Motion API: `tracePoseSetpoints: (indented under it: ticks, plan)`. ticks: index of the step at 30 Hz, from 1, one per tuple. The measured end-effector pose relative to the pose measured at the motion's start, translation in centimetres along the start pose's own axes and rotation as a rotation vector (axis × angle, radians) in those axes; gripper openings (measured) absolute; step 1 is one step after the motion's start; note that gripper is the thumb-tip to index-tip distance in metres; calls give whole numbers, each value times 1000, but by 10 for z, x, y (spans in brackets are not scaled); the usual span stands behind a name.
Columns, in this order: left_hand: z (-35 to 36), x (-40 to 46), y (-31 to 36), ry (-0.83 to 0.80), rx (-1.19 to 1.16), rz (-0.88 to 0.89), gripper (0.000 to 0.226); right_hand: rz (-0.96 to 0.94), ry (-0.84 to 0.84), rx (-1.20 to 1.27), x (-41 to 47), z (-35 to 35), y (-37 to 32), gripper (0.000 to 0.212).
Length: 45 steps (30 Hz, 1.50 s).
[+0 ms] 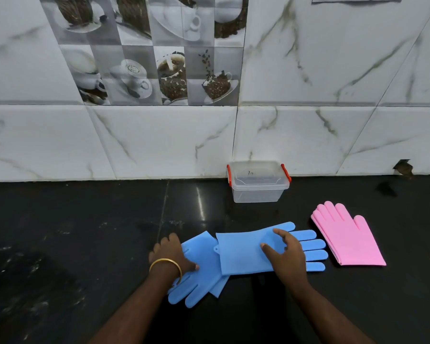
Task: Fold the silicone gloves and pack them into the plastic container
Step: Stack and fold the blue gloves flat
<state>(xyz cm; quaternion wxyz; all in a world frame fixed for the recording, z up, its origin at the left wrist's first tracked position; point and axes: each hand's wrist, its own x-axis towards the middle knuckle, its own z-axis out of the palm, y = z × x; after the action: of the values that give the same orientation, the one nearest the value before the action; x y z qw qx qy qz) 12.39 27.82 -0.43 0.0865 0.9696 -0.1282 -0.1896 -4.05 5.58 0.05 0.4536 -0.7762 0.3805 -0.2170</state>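
- Left hand (174, 254) pressed flat on one blue glove (196, 284), gripping nothing.
- Right hand (287, 256) spread open atop the other blue glove (243, 252).

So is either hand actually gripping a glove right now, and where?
Neither grips. The left hand presses flat on the left blue glove near its palm; the right hand rests, fingers spread, on the other blue glove at its palm.

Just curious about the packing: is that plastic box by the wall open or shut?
Shut. The box has its clear lid on, with a red clip at each end. Nothing shows inside.
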Motion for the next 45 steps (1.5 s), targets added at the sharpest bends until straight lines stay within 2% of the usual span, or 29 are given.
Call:
tracePoseSetpoints:
  ticks: [3,6,7,8,11,13,17,21,23,26,28,30,32,34,36,38,40,42,45]
  plan:
    - [-3,6,-4,-56,20,16,88,28,-112,35,-20,19,-10,46]
    - [-5,10,-6,-102,-79,77,47,83,-269,112,-40,32,-22,41]
    - [-7,11,-7,-101,-120,105,32,112,-354,138,-45,35,-27,38]
    - [-9,13,-7,-100,-160,125,27,145,-459,153,-50,35,-32,36]
    - [-21,15,-12,-87,-239,152,26,240,-775,140,-60,36,-48,41]
    - [-32,13,-15,-47,-308,143,23,315,-903,146,-62,38,-57,45]
    - [-59,5,-15,140,-417,163,24,466,-947,305,-66,49,-70,43]
    - [-83,-9,-5,334,-564,181,31,505,-1011,391,-71,57,-78,43]
    - [-91,-14,0,406,-640,180,32,431,-975,382,-76,61,-81,59]
    - [-99,-20,8,429,-828,165,34,42,-754,147,-84,67,-83,90]
    - [-105,-25,15,354,-1079,111,30,-232,-659,-9,-87,70,-84,113]
    - [-110,-31,20,201,-1345,31,25,-424,-546,-138,-84,72,-88,123]
    - [-116,-36,22,51,-1493,-26,30,-562,-302,-168,-76,72,-99,106]
    - [-121,-37,22,-69,-1588,-43,37,-714,-92,-128,-60,68,-112,77]
    - [-126,-37,21,-143,-1677,-48,39,-837,-97,-26,-40,64,-127,49]
    - [-130,-33,20,-164,-1729,-45,38,-840,-181,36,-25,57,-148,28]
    - [-130,-29,19,-161,-1757,-27,36,-796,-174,54,-15,53,-171,15]
    - [-126,-26,17,-129,-1801,-16,42,-708,-168,43,-5,51,-195,12]
    - [-113,-20,12,-46,-1883,-24,63,-584,-179,57,11,46,-228,22]
